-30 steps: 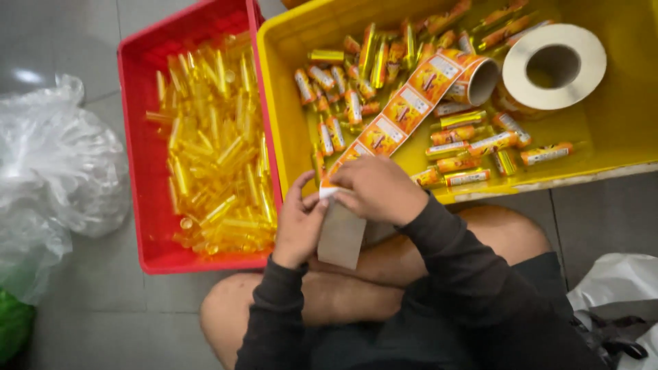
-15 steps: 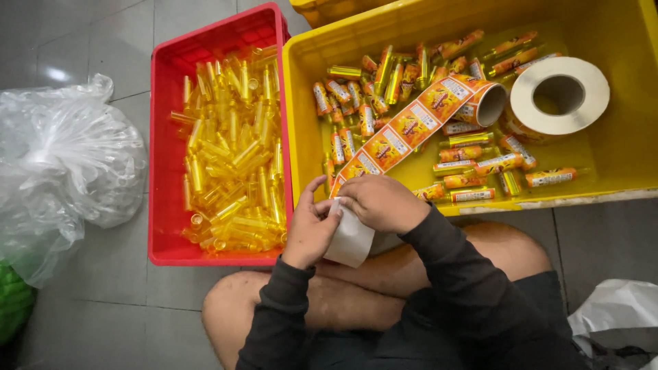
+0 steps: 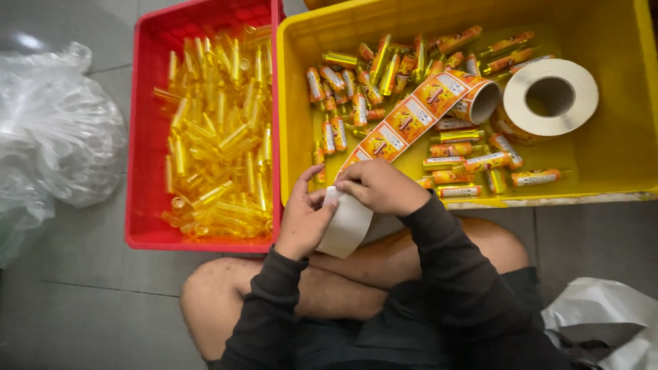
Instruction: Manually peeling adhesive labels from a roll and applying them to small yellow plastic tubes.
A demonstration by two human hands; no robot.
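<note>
Label strip runs diagonally from the roll at upper right down to the hands. Left hand and right hand pinch its white lower end, fingers clenched on it at frame centre.

I see both hands meeting at the yellow crate's near rim: left hand and right hand pinch a label strip, white backing curling below. Red crate of clear yellow tubes sits beside; labelled tubes lie in the yellow one.

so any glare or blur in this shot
Head view: glare on the grey floor at top left and shine on the plastic bag; the yellow tubes in the red bin look soft; both hands sit fairly sharp; bin edges bow slightly.
</note>
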